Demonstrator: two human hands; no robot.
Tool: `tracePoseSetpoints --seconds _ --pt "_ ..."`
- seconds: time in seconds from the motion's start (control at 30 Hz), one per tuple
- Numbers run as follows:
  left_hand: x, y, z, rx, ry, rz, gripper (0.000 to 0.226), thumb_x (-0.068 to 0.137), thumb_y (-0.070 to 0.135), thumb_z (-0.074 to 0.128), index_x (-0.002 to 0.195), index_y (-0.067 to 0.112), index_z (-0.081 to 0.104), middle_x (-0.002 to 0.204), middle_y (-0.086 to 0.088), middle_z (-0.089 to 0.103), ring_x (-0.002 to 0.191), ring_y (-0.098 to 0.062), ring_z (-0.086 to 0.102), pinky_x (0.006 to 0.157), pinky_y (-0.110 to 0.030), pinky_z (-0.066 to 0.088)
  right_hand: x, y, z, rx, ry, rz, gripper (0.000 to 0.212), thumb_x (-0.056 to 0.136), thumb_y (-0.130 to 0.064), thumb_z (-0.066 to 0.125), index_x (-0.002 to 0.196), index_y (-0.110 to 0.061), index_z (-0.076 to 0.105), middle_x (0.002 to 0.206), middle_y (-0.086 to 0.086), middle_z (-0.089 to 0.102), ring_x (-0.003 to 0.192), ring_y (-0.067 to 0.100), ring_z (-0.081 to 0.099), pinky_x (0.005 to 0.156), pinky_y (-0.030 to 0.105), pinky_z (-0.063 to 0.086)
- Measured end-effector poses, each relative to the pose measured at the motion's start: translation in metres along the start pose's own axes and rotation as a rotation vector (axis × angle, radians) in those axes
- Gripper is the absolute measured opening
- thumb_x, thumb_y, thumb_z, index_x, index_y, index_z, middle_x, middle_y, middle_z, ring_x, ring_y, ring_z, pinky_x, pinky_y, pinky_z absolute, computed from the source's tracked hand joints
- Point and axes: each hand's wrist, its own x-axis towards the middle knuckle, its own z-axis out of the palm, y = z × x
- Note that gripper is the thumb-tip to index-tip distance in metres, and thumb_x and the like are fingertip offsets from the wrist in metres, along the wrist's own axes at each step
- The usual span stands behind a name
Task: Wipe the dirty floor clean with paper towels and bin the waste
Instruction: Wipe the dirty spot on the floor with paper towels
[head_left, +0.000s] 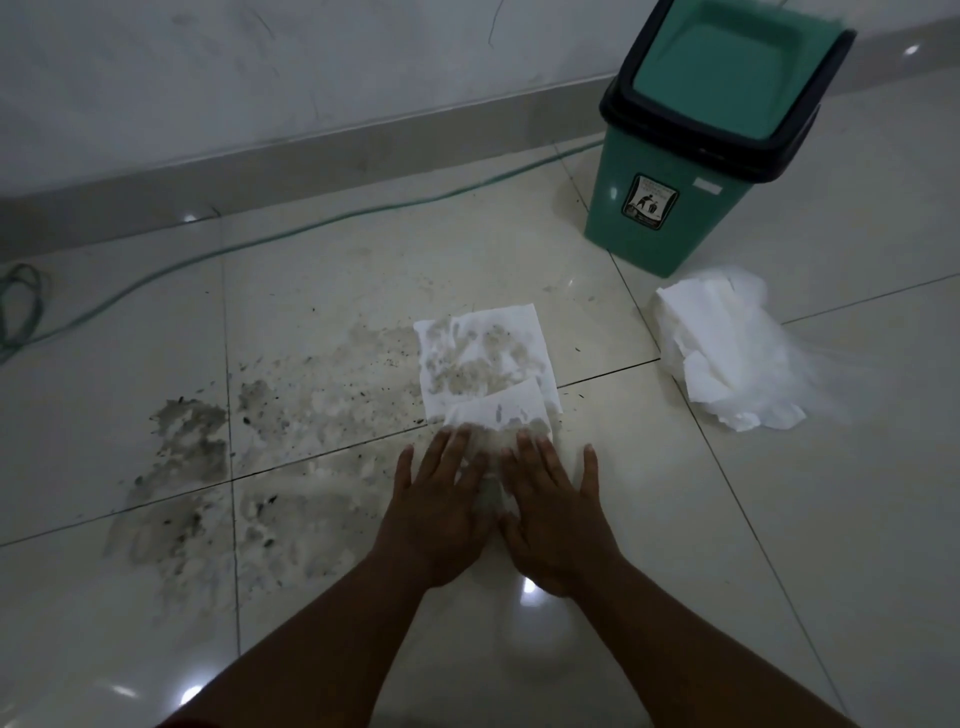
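The towel (485, 371) lies flat on the pale tiled floor (675, 519), white but blotched with grey-brown grime, its near edge folded over. Both hands press its near end: left hand (439, 506) and right hand (553, 512) side by side, palms down, fingers spread flat. Grey dirt (208, 457) smears the tiles to the left. A green bin (675, 208) stands beyond, clean towels (727, 353) beside it

Bare floor (727, 545) is left open to the right; passage beyond is obstructed by bin (670, 218) and towel stack (727, 353).
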Motion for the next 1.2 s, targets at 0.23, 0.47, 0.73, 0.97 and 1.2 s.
tracePoseSetpoints --seconds 0.23,0.47,0.73,0.97,1.2 --pt "0.027 0.002 -0.007 -0.06 0.015 -0.025 0.063 0.098 0.047 0.032 0.155 0.025 0.018 0.166 -0.004 0.01 0.153 -0.024 0.005 0.122 -0.05 0.012 0.034 0.001 -0.018 0.003 0.003 0.041 0.07 0.096 -0.055 0.018 0.157 -0.021 0.023 0.167 0.009 0.015 0.154 0.03 0.011 0.119 0.063 0.004" --pt "0.043 0.003 -0.02 -0.03 -0.01 -0.042 0.066 0.09 0.047 0.04 0.151 0.027 0.03 0.162 -0.003 0.026 0.148 -0.023 0.023 0.119 -0.05 0.022 0.042 0.005 -0.011 0.023 -0.059 0.019 0.072 0.096 -0.058 0.011 0.16 -0.024 0.011 0.168 0.004 0.001 0.155 0.028 -0.003 0.118 0.063 -0.008" --pt "0.078 0.036 -0.055 -0.117 0.122 -0.086 0.056 0.086 0.043 0.053 0.14 0.027 0.048 0.15 -0.001 0.046 0.139 -0.023 0.04 0.113 -0.048 0.032 0.035 0.032 -0.038 0.214 0.441 0.171 0.048 0.098 -0.037 0.043 0.139 -0.015 0.054 0.147 0.01 0.052 0.14 0.028 0.044 0.116 0.062 0.024" --pt "0.131 0.106 -0.093 -0.312 0.188 -0.053 0.051 0.082 0.037 0.059 0.133 0.03 0.056 0.138 0.004 0.057 0.131 -0.022 0.047 0.106 -0.043 0.038 0.041 0.112 -0.102 0.184 0.782 0.72 0.046 0.088 -0.04 0.06 0.13 -0.02 0.055 0.136 0.006 0.053 0.125 0.028 0.046 0.104 0.05 0.034" --pt "0.158 0.139 -0.105 -0.342 0.154 -0.099 0.045 0.084 0.038 0.06 0.128 0.034 0.058 0.131 0.006 0.059 0.126 -0.02 0.049 0.101 -0.039 0.041 0.037 0.167 -0.11 0.095 0.53 0.829 0.023 0.085 -0.038 0.067 0.103 -0.025 0.075 0.126 -0.001 0.062 0.113 0.027 0.055 0.102 0.047 0.027"
